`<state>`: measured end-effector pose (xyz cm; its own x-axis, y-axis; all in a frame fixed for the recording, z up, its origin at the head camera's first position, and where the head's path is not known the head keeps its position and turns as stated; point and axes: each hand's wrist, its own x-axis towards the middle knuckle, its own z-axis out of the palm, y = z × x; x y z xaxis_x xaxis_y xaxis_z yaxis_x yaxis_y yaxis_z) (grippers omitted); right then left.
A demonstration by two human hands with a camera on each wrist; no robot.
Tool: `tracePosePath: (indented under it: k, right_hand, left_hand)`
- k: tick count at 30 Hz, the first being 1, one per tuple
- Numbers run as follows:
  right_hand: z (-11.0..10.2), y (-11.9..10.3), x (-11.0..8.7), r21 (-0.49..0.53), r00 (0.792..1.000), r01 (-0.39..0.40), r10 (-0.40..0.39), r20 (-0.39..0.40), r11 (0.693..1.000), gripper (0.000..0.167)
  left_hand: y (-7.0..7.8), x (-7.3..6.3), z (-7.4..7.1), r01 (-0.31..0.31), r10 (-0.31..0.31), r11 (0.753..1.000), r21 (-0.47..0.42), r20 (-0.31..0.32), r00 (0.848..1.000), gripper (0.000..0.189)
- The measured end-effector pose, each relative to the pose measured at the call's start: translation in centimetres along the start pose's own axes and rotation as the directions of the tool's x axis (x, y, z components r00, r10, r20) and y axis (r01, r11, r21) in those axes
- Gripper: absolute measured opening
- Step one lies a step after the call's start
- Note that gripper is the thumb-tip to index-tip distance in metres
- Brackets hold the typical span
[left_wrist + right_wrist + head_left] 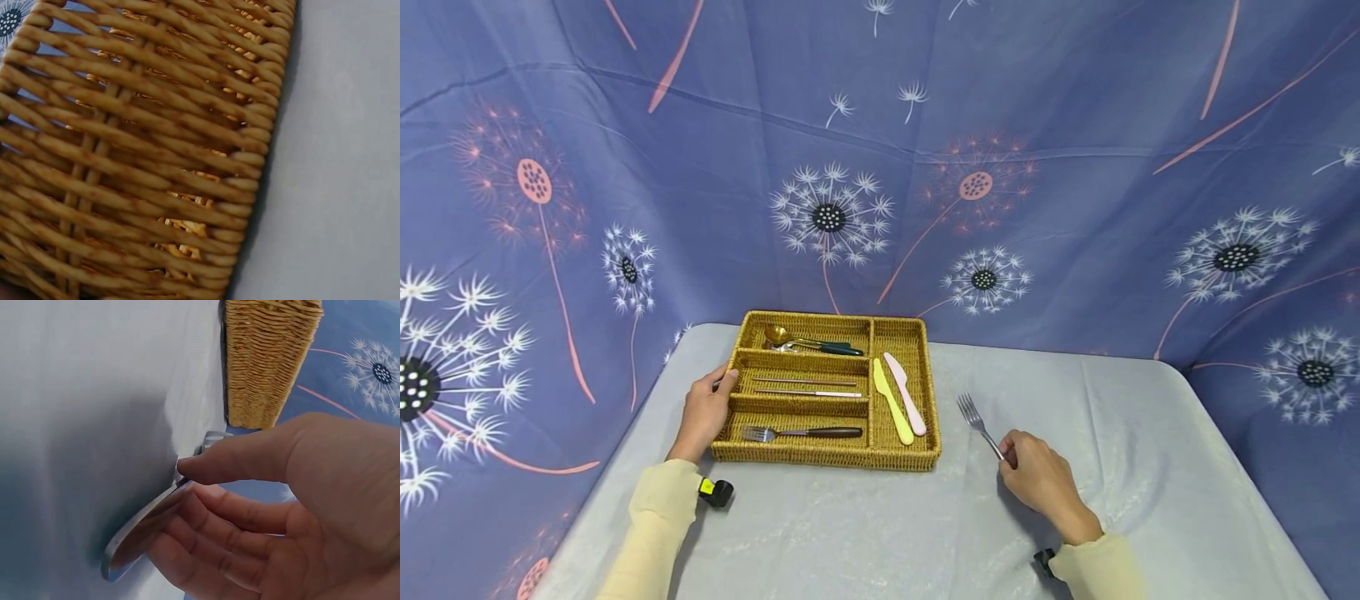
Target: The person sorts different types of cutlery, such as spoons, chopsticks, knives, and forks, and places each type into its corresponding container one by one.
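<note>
My right hand (1041, 477) pinches a metal fork (974, 418) by its handle, to the right of a woven cutlery basket (820, 457). The tines point up and left, away from me. In the right wrist view, thumb and fingertips close on the fork handle (140, 531), low over the tablecloth. At the basket's left end my left hand (702, 417) grips the rim, thumb over the top edge. Only the woven wall (137, 162) fills the left wrist view. Inside the basket's front compartment lies a dark-handled fork (808, 432).
A yellow knife (891, 404) and a pink knife (906, 396) lie in the right compartment. Chopsticks (808, 392) occupy the middle one, and a gold spoon (778, 335) with other dark-handled cutlery the back one. A blue dandelion-print curtain (1060, 200) hangs behind the table (850, 533).
</note>
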<state>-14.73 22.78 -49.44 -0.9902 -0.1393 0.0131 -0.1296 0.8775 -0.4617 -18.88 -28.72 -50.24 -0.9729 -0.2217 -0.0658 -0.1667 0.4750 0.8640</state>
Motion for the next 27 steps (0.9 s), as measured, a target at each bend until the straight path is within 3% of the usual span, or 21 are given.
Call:
tracePosePath:
  k: [9,15,22,27]
  right_hand:
    - [-1.5,0.3,-2.0,0.084,0.994,-0.047,0.037,0.107,0.995,0.010]
    - [-3.2,-0.6,-2.3,0.114,0.994,0.019,-0.031,0.108,0.993,0.011]
    - [-4.2,-4.8,-0.2,0.090,0.983,0.154,-0.162,0.084,0.984,0.013]
    - [-3.2,-9.2,2.1,0.097,0.949,0.286,-0.296,0.108,0.953,0.014]
  left_hand:
    - [-0.2,0.0,0.0,-0.009,0.009,1.000,0.008,-0.009,1.000,0.063]
    - [-0.3,0.2,0.1,-0.019,0.019,1.000,0.014,-0.020,1.000,0.060]
    - [-0.1,0.1,-0.1,-0.015,0.015,1.000,0.014,-0.014,1.000,0.062]
    - [-0.2,0.0,-0.1,-0.015,0.015,1.000,0.014,-0.012,1.000,0.062]
